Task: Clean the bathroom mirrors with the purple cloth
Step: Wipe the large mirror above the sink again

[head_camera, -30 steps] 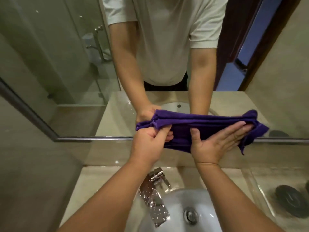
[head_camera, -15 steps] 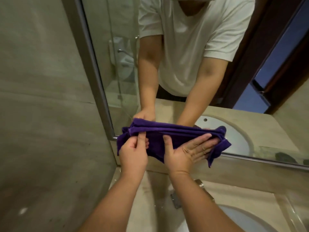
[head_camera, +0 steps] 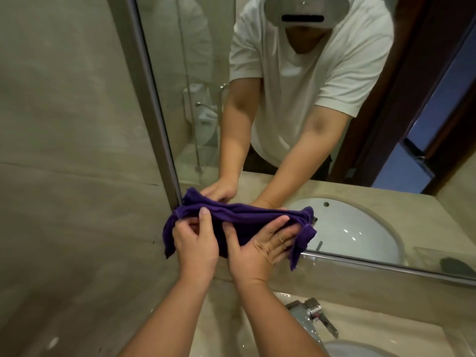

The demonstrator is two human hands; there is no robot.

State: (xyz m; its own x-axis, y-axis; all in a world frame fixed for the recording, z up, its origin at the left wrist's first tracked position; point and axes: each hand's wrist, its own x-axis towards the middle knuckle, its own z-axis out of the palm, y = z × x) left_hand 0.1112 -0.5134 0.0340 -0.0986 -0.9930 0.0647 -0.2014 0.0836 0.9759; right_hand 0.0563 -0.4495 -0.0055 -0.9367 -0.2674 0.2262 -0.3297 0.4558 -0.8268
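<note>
Fingers (head_camera: 204, 215) of the left hand (head_camera: 195, 243) are pinched on the purple cloth (head_camera: 244, 217), bunched in long folds at the lower-left corner of the mirror (head_camera: 195, 60); straight, spread fingers of the right hand (head_camera: 257, 251) are pressed against it.

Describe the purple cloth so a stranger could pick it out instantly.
Start at the wall mirror and follow its metal frame to the lower left corner. There the purple cloth lies bunched against the glass, pinched by the left hand, pressed by the flat right hand. Nothing else is purple.
</note>
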